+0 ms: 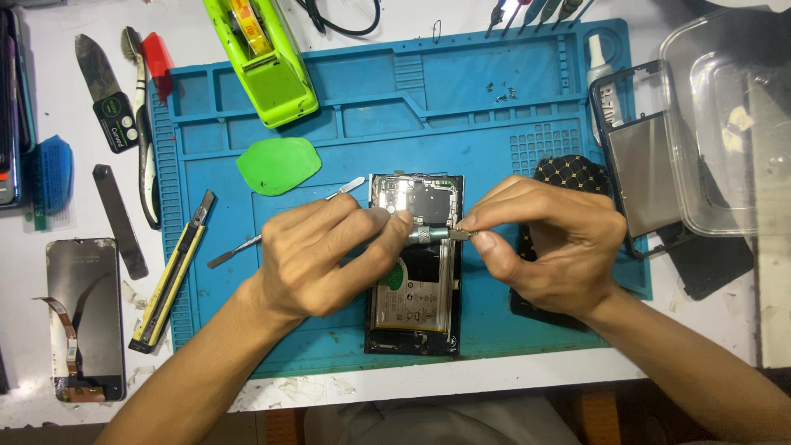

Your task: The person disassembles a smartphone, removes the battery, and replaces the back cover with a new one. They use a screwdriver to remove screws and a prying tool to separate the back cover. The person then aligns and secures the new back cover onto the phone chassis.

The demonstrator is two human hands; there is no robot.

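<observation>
Silver knurled screwdriver pinched between left hand and right hand fingers, over opened black phone; bit being seated, judging by grip; next needs steady alignment.

Knurled metal screwdriver, matt blue rubbery mat, glossy clear plastic box

Detached phone screen, dark glass w/ orange flex cable, lower left by my left arm, white battery label w/ green round mark, frame centre under my fingers, small black tool label upper left, clear plastic box upper right
</observation>
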